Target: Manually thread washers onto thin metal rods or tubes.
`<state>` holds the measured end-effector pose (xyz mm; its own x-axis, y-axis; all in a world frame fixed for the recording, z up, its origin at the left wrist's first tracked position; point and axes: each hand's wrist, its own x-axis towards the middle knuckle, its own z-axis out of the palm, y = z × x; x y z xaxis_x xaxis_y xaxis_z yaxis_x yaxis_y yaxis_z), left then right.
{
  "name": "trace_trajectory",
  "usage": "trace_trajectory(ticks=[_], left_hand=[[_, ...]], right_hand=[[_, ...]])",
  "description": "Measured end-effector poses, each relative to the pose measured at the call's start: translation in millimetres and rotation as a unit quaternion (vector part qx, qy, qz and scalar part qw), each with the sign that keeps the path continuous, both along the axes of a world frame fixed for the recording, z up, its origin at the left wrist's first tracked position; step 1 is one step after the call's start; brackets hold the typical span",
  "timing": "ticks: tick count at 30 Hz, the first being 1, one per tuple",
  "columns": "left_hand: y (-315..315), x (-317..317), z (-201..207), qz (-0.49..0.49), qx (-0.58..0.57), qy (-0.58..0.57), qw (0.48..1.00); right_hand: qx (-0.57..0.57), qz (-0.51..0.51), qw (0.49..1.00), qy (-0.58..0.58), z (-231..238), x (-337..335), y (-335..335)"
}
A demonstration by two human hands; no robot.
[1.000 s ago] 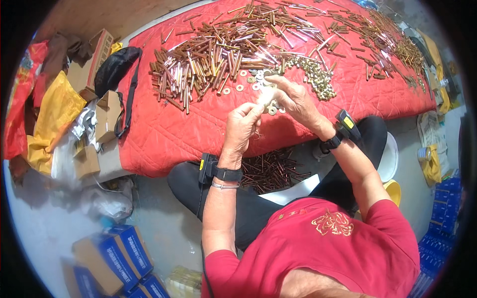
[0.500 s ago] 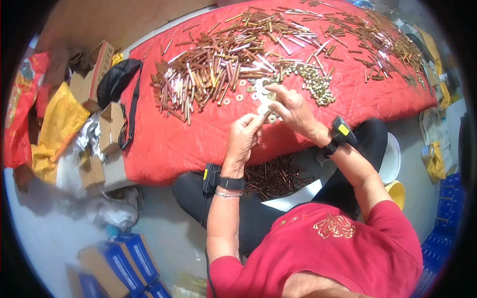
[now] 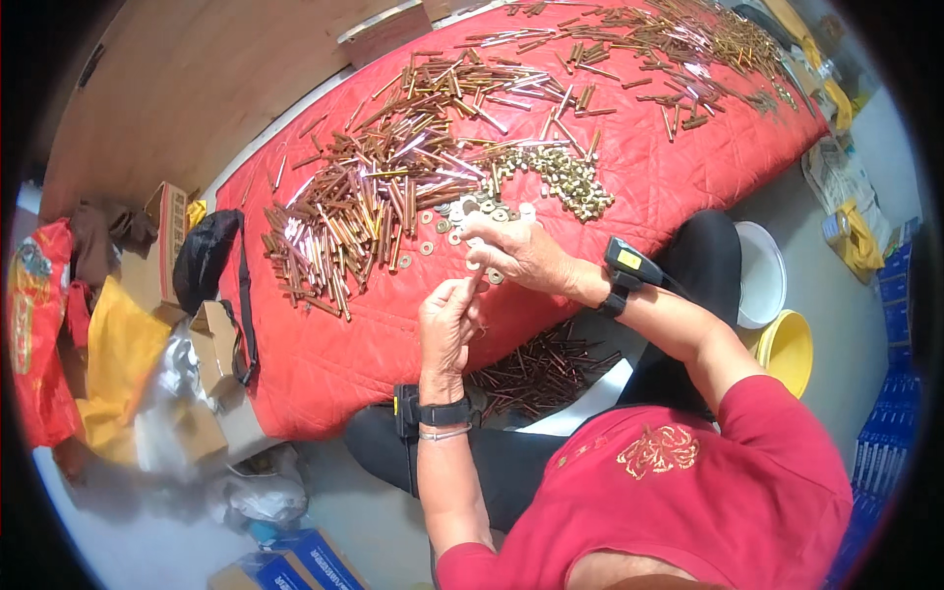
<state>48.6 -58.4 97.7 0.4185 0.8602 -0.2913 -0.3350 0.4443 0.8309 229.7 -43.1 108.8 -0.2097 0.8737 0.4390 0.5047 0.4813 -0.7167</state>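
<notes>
My left hand is closed in a pinch at the near edge of the red quilted cover, fingertips pointing up toward my right hand. What sits in that pinch is too small to make out. My right hand reaches in from the right over a group of flat metal washers; its thumb and forefinger are apart, and its thumb is close to the left fingertips. Small brass-coloured nuts are heaped just beyond the right hand. Copper-coloured rods form a large pile to the left and beyond.
The red cover spreads over a raised surface. More rods lie below its near edge, between my legs. A white bucket and a yellow bucket stand at the right. A black bag and open cartons are at the left.
The whole view has shifted, so the cover and piles appear farther left. Both hands stay close together beside the washers. My right hand's fingers appear lower over the washers.
</notes>
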Motion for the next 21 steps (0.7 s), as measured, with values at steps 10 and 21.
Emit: trace_trajectory(ticks=[10, 21], left_hand=[[1, 6, -8, 0.038, 0.042, 0.054, 0.997], [90, -16, -5, 0.163, 0.403, 0.543, 0.718]], right_hand=[[0.013, 0.079, 0.996, 0.044, -4, -5, 13], [0.057, -0.085, 0.993, -0.050, -17, 58, 104]])
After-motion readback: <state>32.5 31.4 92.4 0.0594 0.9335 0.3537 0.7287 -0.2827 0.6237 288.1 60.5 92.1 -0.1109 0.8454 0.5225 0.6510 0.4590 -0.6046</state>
